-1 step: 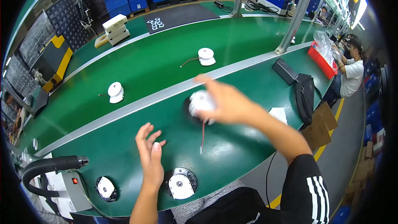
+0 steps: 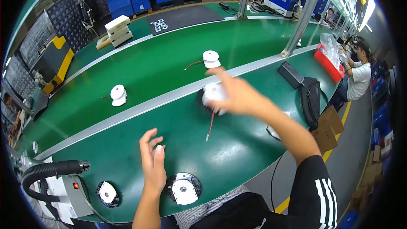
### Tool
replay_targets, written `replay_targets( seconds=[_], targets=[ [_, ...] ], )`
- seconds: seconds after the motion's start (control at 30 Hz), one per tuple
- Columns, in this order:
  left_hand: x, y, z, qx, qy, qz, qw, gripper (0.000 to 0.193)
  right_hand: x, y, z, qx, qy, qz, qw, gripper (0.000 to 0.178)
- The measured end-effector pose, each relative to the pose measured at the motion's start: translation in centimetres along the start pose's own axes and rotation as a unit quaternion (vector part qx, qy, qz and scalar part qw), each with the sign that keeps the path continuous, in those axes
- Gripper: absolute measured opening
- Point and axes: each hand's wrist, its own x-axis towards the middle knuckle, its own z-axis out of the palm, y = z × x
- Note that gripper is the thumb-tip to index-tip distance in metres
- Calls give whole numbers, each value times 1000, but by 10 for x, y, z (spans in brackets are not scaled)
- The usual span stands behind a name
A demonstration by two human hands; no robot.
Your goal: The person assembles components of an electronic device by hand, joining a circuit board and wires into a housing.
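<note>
On the green bench's far side, the right hand [image 2: 241,94] curls round a white disc [image 2: 212,90], grip too blurred to tell, perhaps so its red cord [image 2: 211,122] hangs clear. Nearer, the left hand [image 2: 154,167] hovers spread, empty.

R hand [image 2: 242,96], wht part [image 2: 211,92] blurred (details unclear).

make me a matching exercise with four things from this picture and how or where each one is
1. right hand
2. left hand
3. red bin
4. black hose

A. at lower left, ending in a silver tip
B. empty, fingers slightly curled
C. holding a white part with a red wire
D. containing clear plastic

Pairs: 1-C, 2-B, 3-D, 4-A
</note>
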Motion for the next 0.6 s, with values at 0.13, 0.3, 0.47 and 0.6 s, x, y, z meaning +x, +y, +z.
replay_targets(
  seconds=[0.13,0.3,0.47,0.6],
  targets=[
    [10,-8,2,41,15,14,999,36,68,129,-59,-196,157,97,963,79],
    [14,-17,-4,67,63,31,995,32,141,205,-82,-252,161,255,920,75],
    [11,-14,-5,94,78,21,992,25,160,187,-83,-402,-20,304,864,72],
    [12,-16,-11,191,68,31,979,17,181,132,-60,-442,72,200,871,69]
  ],
)
